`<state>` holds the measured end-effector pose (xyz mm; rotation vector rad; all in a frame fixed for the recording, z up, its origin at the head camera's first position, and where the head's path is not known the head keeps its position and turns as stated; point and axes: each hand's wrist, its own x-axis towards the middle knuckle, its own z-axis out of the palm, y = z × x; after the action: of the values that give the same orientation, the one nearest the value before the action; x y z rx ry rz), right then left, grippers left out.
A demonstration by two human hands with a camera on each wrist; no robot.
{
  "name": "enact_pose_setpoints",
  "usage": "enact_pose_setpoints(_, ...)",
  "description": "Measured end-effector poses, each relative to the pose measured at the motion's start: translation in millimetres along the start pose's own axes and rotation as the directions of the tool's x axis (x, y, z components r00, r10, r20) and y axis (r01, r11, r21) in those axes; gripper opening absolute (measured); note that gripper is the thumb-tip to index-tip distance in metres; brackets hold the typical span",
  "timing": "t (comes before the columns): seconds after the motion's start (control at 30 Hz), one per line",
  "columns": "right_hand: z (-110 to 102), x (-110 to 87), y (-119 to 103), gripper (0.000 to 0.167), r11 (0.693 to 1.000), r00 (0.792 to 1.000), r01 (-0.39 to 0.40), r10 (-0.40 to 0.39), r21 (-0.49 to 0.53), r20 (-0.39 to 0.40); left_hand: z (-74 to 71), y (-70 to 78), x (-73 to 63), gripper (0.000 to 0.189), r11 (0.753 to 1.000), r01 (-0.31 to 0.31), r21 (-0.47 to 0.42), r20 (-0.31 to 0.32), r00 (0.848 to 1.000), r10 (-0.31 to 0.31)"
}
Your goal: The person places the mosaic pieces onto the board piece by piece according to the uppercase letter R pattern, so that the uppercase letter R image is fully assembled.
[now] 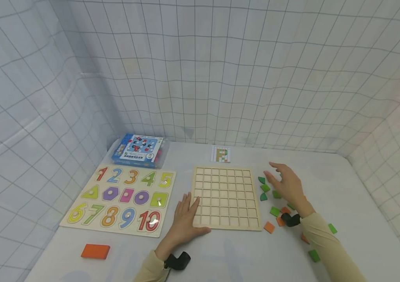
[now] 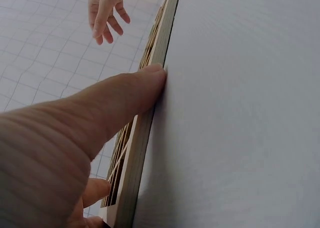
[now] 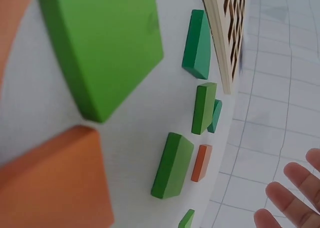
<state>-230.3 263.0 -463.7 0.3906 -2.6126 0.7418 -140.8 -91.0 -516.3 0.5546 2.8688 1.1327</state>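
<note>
My left hand (image 1: pixel 184 223) rests at the front left corner of a square wooden grid board (image 1: pixel 226 197), fingers spread. In the left wrist view its thumb (image 2: pixel 125 90) touches the board's edge (image 2: pixel 132 183). To the right of the board, my right hand (image 1: pixel 287 187) is raised over scattered flat pieces, fingers apart and holding nothing. In the right wrist view a large green piece (image 3: pixel 107 42) and an orange piece (image 3: pixel 55 183) lie closest. Dark green pieces (image 3: pixel 196 45) lie near the board, and fingertips (image 3: pixel 295 190) show at the lower right.
A number-and-shape puzzle board (image 1: pixel 122 199) lies at the left. Behind it stands a blue boxed set (image 1: pixel 138 150). An orange block (image 1: pixel 95 251) sits at the front left. A small pattern card (image 1: pixel 220 154) lies behind the grid board. Gridded white curtains (image 1: pixel 207 78) surround the table.
</note>
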Motion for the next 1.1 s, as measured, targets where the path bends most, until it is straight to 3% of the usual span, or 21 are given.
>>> enact_pose_setpoints(0.5,4.3,6.7,10.6,0.052,0.991,0.987,-0.126,0.130,-0.050,0.091,-1.4,0.8,-1.5,0.099,1.000,-0.007,-0.001,-0.006,1.000,0.007)
enact_pose_setpoints(0.7,3.4,6.8,11.6,0.052,0.976,0.965,-0.202,0.212,-0.080,0.153,0.1,-0.6,-2.0,0.099,0.999,-0.031,0.009,-0.018,0.999,0.031)
enact_pose_setpoints(1.1,3.6,8.8,10.6,0.050,0.946,0.920,-0.283,0.314,-0.158,0.235,-1.6,0.8,-2.8,0.099,1.000,-0.008,0.006,-0.007,1.000,0.008)
